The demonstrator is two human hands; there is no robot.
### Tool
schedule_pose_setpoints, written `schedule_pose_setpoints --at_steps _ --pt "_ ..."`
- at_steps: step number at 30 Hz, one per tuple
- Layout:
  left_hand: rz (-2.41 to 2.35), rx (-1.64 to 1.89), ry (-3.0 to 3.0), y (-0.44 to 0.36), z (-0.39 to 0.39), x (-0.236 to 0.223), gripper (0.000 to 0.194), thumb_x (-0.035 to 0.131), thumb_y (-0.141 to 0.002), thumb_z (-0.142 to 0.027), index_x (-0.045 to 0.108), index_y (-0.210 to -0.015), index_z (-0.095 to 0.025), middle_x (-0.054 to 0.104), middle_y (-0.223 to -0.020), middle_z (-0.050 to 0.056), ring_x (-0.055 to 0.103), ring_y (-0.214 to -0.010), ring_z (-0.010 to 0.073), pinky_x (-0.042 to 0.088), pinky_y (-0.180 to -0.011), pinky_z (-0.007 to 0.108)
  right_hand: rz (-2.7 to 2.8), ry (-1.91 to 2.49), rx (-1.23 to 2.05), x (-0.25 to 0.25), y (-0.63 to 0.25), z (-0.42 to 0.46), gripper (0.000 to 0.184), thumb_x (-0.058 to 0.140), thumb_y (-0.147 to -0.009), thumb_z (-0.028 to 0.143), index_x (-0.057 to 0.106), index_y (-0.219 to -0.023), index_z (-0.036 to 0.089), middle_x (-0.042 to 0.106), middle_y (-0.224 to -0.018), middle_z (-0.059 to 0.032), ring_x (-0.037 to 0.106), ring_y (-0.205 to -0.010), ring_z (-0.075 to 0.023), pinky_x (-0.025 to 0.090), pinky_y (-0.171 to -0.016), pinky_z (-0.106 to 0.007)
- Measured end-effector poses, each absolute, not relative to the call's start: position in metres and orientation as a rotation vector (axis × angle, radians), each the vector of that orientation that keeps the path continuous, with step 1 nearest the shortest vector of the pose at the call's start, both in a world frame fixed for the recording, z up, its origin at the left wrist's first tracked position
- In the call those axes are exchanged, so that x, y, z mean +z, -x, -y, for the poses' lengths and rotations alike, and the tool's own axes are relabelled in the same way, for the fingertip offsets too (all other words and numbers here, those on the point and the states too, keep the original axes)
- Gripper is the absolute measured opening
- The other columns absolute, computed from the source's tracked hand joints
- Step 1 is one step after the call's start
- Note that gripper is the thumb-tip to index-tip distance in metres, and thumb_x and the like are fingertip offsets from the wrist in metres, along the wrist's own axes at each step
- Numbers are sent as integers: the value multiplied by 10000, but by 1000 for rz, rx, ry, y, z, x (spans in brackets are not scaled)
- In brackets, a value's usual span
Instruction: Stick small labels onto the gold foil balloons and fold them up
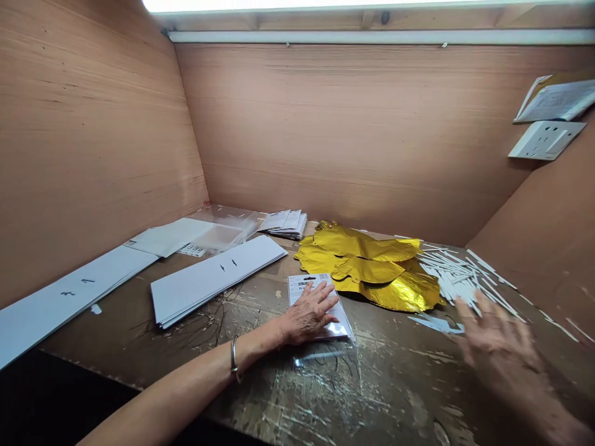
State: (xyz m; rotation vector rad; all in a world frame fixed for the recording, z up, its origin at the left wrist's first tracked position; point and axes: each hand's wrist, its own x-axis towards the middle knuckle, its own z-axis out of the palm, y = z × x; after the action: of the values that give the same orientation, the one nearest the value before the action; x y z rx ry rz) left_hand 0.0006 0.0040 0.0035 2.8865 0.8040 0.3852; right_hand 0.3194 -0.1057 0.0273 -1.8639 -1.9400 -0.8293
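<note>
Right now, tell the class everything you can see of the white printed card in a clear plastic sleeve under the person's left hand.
The white printed card in its clear plastic sleeve lies flat, slightly askew, on the scarred brown worktop. A barcode-like black block shows near its far end; other print is hidden. The left hand rests across it, fingers spread. A clear plastic flap extends past its near edge. Its far end sits beside crumpled gold foil.

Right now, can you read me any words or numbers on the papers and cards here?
Barcode card under the left hand: print too small to read.
Stacked printed leaflets: too small to read.
Paper on the wall: too blurred to read.
</note>
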Motion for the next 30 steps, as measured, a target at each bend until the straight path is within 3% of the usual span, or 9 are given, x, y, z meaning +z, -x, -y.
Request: schedule_pose_setpoints --at_steps 4,7,10,13,16,19,23,27,30 --pt "-694 394 -2813 25 15 20 364 297 -865 -366 475 -1113 -167 408 -1269 91 242 -1236 196 165 -1021 395 2530 1202 -618 8 -252 94 384 398 -795 127 443 -1161 235 369 -1278 -116 342 -1162 -251 276 -931 -506" --pt "-592 258 -2772 44 29 24 422 434 -788 -450 477 -1108 -178 440 -1237 96 285 -1214 216 177 -1016 392 2579 976 -319 0 -209 85 246 384 -811 103 549 -955 215 515 -1113 -73 453 -1030 -187 341 -895 -439" --pt "-553 294 -2701 49 36 18 552 555 -683 -495 469 -1114 -161 420 -1253 115 269 -1221 250 142 -1020 422 2308 1191 47 -2 -188 76 182 384 -812 143 550 -741 169 520 -1039 -88 480 -952 -170 398 -820 -350" --pt "-668 484 -2527 42 36 7 218 460 -800 -309 570 -919 -163 550 -1108 80 392 -1150 202 195 -1008 385 2024 1498 384 3 -180 68 199 415 -780 203 497 -604 161 520 -1004 -93 501 -900 -172 414 -758 -297" --pt "-836 712 -2286 32 34 1 184 433 -792 -157 604 -723 -160 630 -911 46 514 -1015 159 305 -949 313 1848 1721 585 8 -173 63 208 443 -731 242 454 -536 171 560 -721 -52 521 -683 -158 408 -637 -289" --pt "-892 809 -2101 28 35 -1 127 519 -715 -131 607 -628 -159 638 -791 31 565 -905 152 386 -865 268 1551 1752 878 8 -169 60 72 517 -634 225 490 -679 176 505 -552 15 494 -529 -137 382 -498 -257" --pt "-1024 879 -1991 32 39 -1 113 550 -662 -110 609 -577 -158 609 -968 63 545 -941 177 387 -863 289 1117 1451 1366 3 -169 58 454 603 -526 204 415 -938 182 457 -510 81 438 -395 -107 294 -339 -200" --pt "-1137 1205 -1715 33 37 -5 185 624 -573 -100 606 -746 -163 368 -1296 79 426 -1110 241 350 -914 337 969 1123 1513 3 -168 55 441 694 -513 232 477 -889 155 477 -516 68 453 -432 -85 335 -411 -198" --pt "-1036 1284 -1250 29 29 -5 502 658 -557 -144 475 -1024 -180 536 -1104 110 592 -837 209 490 -663 308 940 1016 1515 10 -164 46 435 721 -516 250 526 -894 159 526 -569 44 497 -502 -98 381 -496 -221"
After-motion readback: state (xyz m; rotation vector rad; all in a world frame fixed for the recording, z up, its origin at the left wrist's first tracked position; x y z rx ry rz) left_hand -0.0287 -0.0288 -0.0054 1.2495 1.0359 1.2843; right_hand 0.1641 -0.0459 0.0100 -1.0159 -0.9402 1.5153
